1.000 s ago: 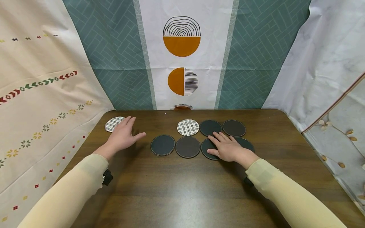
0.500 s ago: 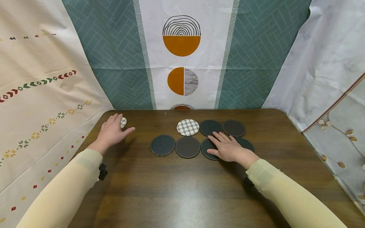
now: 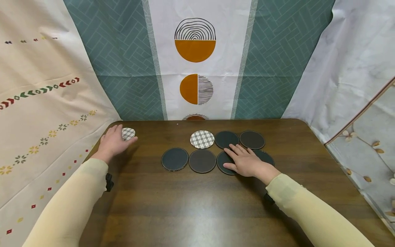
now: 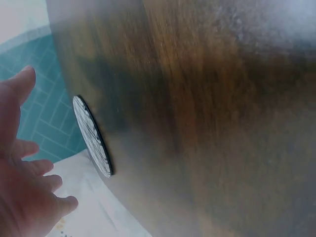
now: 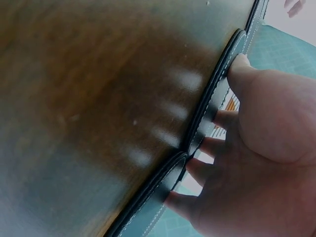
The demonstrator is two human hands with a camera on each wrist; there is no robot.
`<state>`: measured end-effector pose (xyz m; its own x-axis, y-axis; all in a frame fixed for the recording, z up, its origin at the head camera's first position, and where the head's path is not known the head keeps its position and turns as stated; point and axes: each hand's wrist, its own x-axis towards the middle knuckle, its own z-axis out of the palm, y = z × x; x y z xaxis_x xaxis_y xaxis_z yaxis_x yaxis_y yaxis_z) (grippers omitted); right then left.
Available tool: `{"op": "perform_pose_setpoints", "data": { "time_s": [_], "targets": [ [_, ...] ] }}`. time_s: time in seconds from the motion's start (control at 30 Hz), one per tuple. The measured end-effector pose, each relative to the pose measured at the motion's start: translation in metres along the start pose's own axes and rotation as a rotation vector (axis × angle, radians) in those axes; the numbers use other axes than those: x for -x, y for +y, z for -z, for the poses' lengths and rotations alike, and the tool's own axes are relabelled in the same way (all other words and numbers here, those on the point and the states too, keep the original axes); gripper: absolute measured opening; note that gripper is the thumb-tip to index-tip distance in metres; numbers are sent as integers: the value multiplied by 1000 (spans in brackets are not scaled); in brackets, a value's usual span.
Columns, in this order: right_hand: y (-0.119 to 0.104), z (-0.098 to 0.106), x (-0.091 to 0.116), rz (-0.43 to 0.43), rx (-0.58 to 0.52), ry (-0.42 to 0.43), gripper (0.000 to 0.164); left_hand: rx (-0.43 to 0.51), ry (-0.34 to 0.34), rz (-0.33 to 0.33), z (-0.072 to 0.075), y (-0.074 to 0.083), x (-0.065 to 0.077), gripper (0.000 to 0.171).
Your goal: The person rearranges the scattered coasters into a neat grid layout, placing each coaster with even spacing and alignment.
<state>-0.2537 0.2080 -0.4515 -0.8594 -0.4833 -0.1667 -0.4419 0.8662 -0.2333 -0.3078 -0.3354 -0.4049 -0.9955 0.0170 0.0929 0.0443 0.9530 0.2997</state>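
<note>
At the far left corner, a round coaster with a white plaid face lies on the table, its left part hidden behind my left hand in the head view. From the left wrist, that hand hovers over the table's edge, its fingers spread and apart from the plaid coaster. My right hand is spread over the front row, partly covering a dark coaster and another dark coaster to its right. In the right wrist view its fingertips touch or nearly touch the coasters' stitched dark faces.
Behind the front row lie a second plaid coaster, a black coaster and a dark brown coaster. Further left in front are a brown coaster and a black coaster. Hanging cloths surround the brown wooden table.
My left hand has moved left across the far-left plaid coaster, uncovering its right part and hiding its left. The right hand stays where it was; the coasters keep their places.
</note>
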Motion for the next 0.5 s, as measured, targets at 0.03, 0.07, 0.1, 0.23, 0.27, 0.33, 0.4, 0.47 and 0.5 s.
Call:
{"op": "perform_pose_setpoints", "data": {
  "time_s": [0.03, 0.07, 0.1, 0.23, 0.27, 0.33, 0.4, 0.47, 0.5],
  "targets": [
    [1, -1, -2, 1, 0, 2, 89, 2, -1, 4, 0, -2, -1, 109],
    [3, -3, -3, 5, 0, 6, 89, 4, -2, 7, -1, -4, -2, 110],
    [4, -4, -4, 6, 0, 8, 90, 5, -5, 10, -1, -6, -3, 110],
    [0, -1, -3, 6, 2, 10, 89, 13, -16, 19, -2, -11, -7, 109],
    [-2, 1, -2, 4, 3, 7, 88, 14, -19, 21, -2, -12, -8, 109],
    [-8, 6, 2, 7, 6, 1, 87, 19, -22, 26, -2, -13, -8, 108],
    [-14, 13, 5, 1, 9, -10, 84, 23, -23, 27, -1, -14, -8, 107],
    [-17, 17, 7, 2, 19, -6, 83, 26, -28, 25, -1, -14, -8, 106],
    [-19, 20, 8, 2, 31, -7, 82, 27, -33, 24, -1, -15, -9, 105]
  ]
}}
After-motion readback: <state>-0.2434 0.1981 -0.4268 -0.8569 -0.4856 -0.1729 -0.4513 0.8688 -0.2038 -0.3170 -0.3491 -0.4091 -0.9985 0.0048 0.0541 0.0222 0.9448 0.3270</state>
